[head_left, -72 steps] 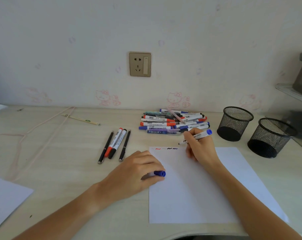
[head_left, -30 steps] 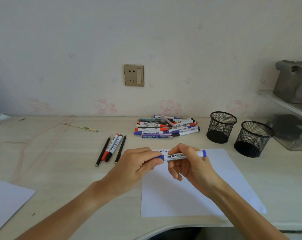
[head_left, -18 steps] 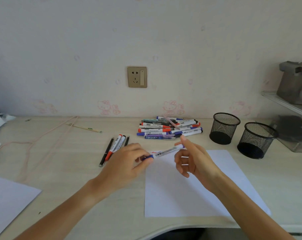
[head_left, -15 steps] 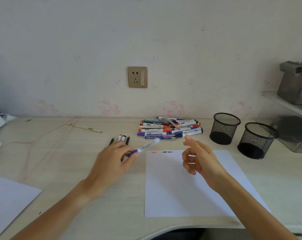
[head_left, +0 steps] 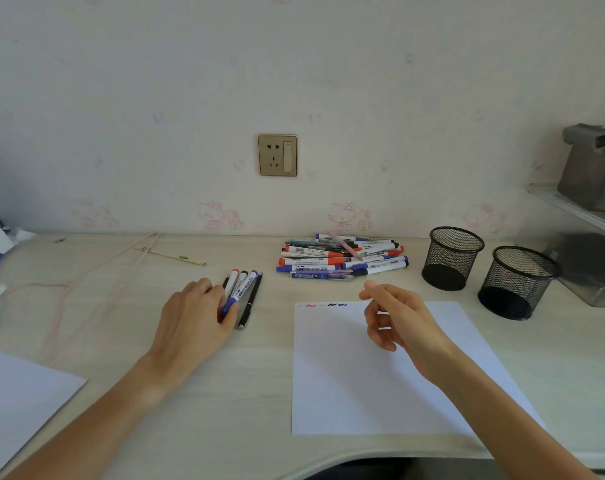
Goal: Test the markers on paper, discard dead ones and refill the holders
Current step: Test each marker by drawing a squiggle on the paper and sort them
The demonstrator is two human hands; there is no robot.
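Head view: marker pile [head_left: 342,258], long axes crosswise, is found just beyond the empty, loosely curled right hand [head_left: 398,317]; blue marker [head_left: 240,291] is pinched by the left hand [head_left: 193,323].

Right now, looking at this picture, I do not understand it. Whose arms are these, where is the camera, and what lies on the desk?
No machine here: a person wears a camera on the head, looking down at their own arms. The left hand lays a blue-capped marker beside a small row of pens. The right hand hovers, holding nothing, over the white paper, which carries short test scribbles along its top edge. Behind the paper lies a pile of markers. At the right stand two black mesh holders, both looking empty.
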